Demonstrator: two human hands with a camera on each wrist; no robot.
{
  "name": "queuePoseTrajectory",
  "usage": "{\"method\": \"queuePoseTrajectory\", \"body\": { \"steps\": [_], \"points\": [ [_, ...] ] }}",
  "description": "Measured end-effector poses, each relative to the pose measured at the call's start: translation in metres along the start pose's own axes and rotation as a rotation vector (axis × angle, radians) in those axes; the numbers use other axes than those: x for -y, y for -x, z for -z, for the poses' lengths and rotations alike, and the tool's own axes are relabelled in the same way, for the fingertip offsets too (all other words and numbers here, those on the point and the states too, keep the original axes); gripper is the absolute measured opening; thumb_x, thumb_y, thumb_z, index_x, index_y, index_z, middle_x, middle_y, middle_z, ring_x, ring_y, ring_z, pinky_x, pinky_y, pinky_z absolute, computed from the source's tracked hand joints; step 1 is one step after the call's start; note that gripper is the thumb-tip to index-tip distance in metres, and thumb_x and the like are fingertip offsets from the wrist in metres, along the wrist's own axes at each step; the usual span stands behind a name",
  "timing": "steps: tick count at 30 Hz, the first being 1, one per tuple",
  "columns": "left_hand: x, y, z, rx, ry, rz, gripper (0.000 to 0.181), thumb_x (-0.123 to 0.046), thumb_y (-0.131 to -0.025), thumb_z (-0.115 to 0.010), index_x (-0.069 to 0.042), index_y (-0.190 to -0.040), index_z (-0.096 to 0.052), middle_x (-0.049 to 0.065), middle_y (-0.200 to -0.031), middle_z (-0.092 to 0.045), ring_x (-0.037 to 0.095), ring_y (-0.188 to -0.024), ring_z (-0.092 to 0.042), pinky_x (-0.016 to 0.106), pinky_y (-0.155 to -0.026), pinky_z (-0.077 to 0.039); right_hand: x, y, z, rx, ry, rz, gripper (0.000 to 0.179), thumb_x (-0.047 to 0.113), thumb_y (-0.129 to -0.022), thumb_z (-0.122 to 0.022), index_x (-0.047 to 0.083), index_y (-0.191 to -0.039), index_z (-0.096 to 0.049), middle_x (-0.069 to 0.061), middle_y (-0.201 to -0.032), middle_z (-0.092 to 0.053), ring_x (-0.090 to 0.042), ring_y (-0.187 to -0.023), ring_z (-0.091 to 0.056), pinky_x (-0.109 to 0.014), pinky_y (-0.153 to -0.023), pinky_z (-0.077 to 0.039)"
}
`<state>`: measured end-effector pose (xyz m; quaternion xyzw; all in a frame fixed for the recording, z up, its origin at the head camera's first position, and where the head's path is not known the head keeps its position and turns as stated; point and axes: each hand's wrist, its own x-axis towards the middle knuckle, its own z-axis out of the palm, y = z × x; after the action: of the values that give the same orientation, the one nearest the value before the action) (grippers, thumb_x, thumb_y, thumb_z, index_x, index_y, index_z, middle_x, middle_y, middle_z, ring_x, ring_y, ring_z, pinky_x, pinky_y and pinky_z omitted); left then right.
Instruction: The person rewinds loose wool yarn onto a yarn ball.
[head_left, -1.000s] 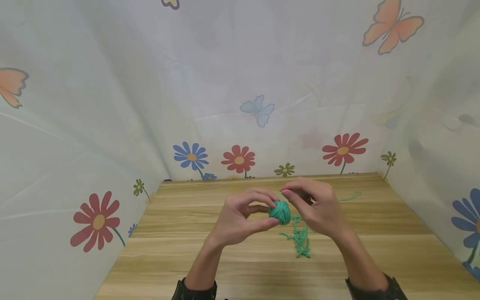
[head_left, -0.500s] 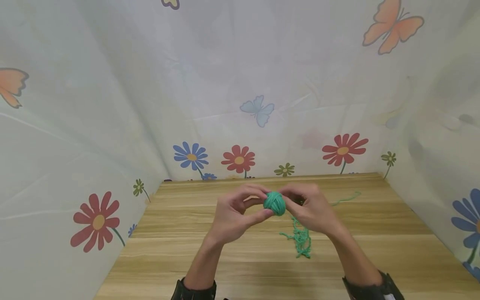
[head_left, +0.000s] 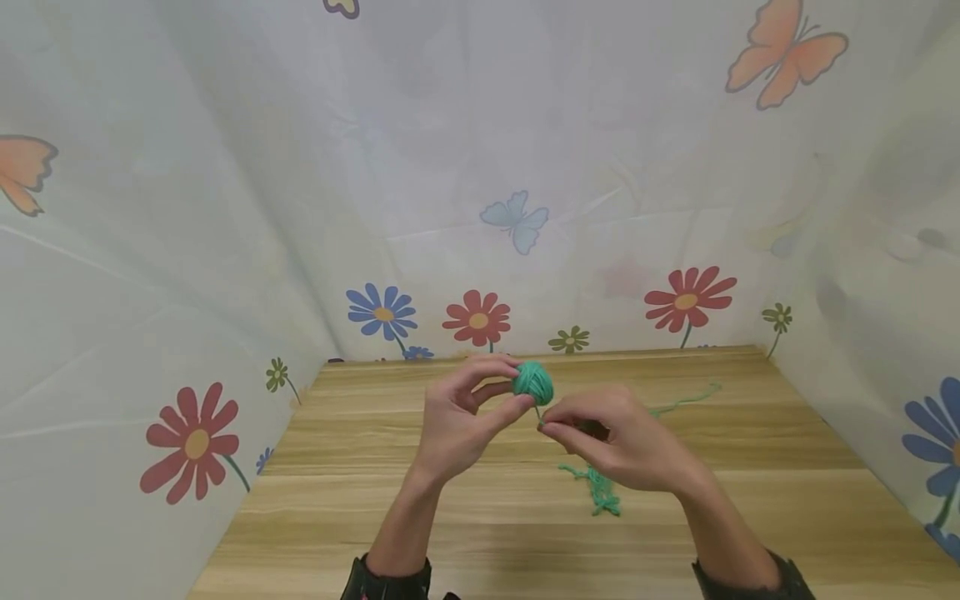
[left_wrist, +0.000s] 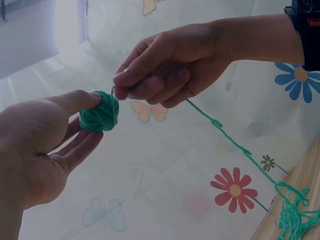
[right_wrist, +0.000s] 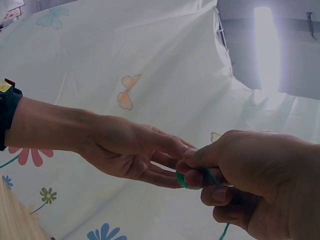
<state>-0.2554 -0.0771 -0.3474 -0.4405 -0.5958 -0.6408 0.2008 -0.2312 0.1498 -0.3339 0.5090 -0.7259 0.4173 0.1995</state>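
A small ball of green yarn is held up over the table between the thumb and fingertips of my left hand. Just to its lower right, my right hand pinches the strand that comes off the ball, a short stretch of it showing between ball and fingertips. In the left wrist view the strand leaves the right hand on the far side and runs down, with small knots along it, to the loose heap of yarn. The right wrist view shows the ball mostly hidden behind the right fingers.
The loose yarn lies on the wooden table below the right hand, partly covered by it. A yarn tail trails to the back right. A pale curtain with flowers and butterflies encloses the table's back and sides.
The ball in my left hand has moved left and up. My right hand, pinching the strand, has gone from above the ball, close against it, to below its right side.
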Motion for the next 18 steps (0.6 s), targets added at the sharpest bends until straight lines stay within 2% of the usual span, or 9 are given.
{"method": "queuePoseTrajectory", "body": {
  "steps": [4, 8, 13, 18],
  "points": [
    [-0.009, -0.003, -0.003, 0.018, -0.018, 0.006, 0.033, 0.025, -0.079, -0.074, 0.015, -0.109, -0.066, 0.029, -0.117, -0.065, 0.035, -0.113, -0.063, 0.049, -0.095, -0.059, 0.011, -0.001, 0.005, -0.038, -0.04, 0.071, 0.033, -0.017, -0.081, -0.073, 0.011, -0.098, -0.075, 0.007, -0.067, -0.057, 0.0, -0.054, -0.045, -0.015, -0.041, -0.04],
    [-0.014, -0.004, -0.005, 0.052, -0.027, 0.014, 0.032, 0.024, -0.079, -0.074, 0.016, -0.108, -0.066, 0.028, -0.115, -0.065, 0.033, -0.111, -0.063, 0.05, -0.093, -0.059, 0.017, -0.002, 0.008, -0.064, -0.068, 0.119, 0.031, -0.019, -0.079, -0.072, 0.006, -0.097, -0.075, 0.005, -0.068, -0.059, -0.002, -0.053, -0.044, -0.015, -0.04, -0.037],
    [-0.015, -0.004, -0.006, 0.099, -0.004, 0.006, 0.031, 0.023, -0.078, -0.075, 0.016, -0.107, -0.067, 0.028, -0.112, -0.066, 0.031, -0.107, -0.065, 0.05, -0.091, -0.061, 0.016, 0.0, 0.009, -0.096, -0.087, 0.109, 0.033, -0.021, -0.077, -0.072, 0.004, -0.098, -0.074, 0.004, -0.067, -0.059, -0.001, -0.052, -0.043, -0.015, -0.037, -0.035],
    [-0.015, -0.004, -0.007, 0.199, 0.056, -0.003, 0.03, 0.025, -0.078, -0.074, 0.017, -0.106, -0.067, 0.029, -0.111, -0.067, 0.03, -0.105, -0.067, 0.049, -0.091, -0.061, 0.015, 0.0, 0.01, -0.142, -0.063, 0.079, 0.037, -0.026, -0.074, -0.071, 0.001, -0.098, -0.074, 0.005, -0.065, -0.057, 0.0, -0.05, -0.038, -0.016, -0.034, -0.03]
  ]
}}
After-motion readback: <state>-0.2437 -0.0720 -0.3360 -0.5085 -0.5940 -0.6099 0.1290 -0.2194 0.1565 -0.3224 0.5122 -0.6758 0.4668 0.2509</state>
